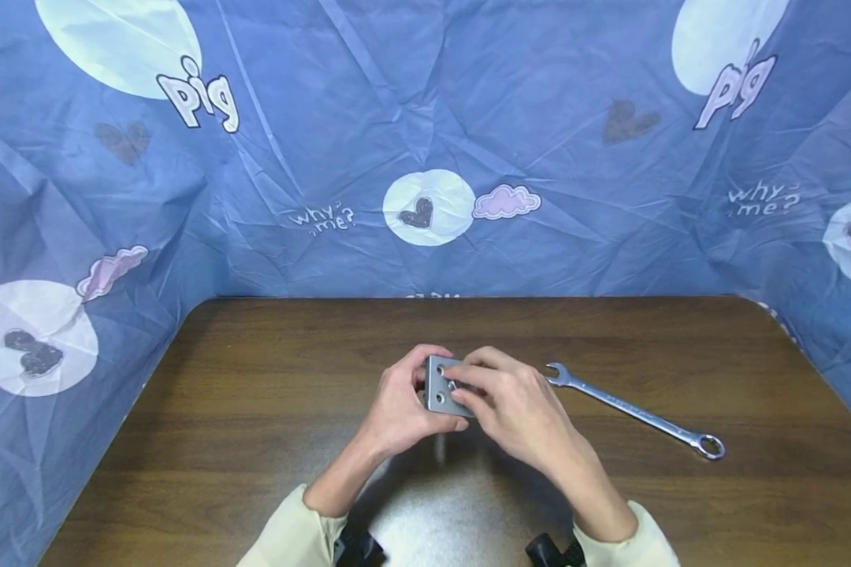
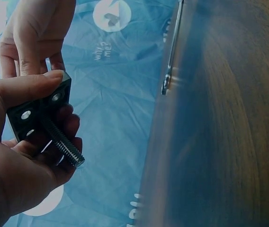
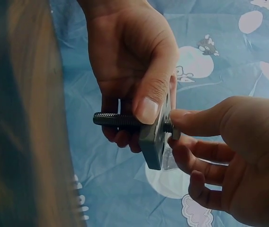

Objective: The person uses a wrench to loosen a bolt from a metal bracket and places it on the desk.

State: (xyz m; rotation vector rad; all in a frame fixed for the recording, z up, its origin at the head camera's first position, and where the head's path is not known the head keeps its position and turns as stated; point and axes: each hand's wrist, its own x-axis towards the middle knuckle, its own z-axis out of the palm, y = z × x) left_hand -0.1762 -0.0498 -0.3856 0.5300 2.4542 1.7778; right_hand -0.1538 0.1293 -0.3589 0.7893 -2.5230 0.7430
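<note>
Above the table, my left hand (image 1: 404, 405) grips a grey metal plate (image 1: 436, 384) with several holes by its edges. A bolt (image 3: 118, 119) runs through the plate, and its long threaded shank (image 2: 64, 144) sticks out on the side facing the left palm. On the opposite face, my right hand (image 1: 521, 402) pinches the bolt's head between thumb and index finger. A short stretch of thread shows between head and plate in the right wrist view. The right hand's other fingers are curled beside the plate.
A silver combination wrench (image 1: 631, 409) lies on the brown wooden table (image 1: 255, 378), to the right of the hands. Blue printed cloth (image 1: 326, 157) hangs behind the table and along both sides.
</note>
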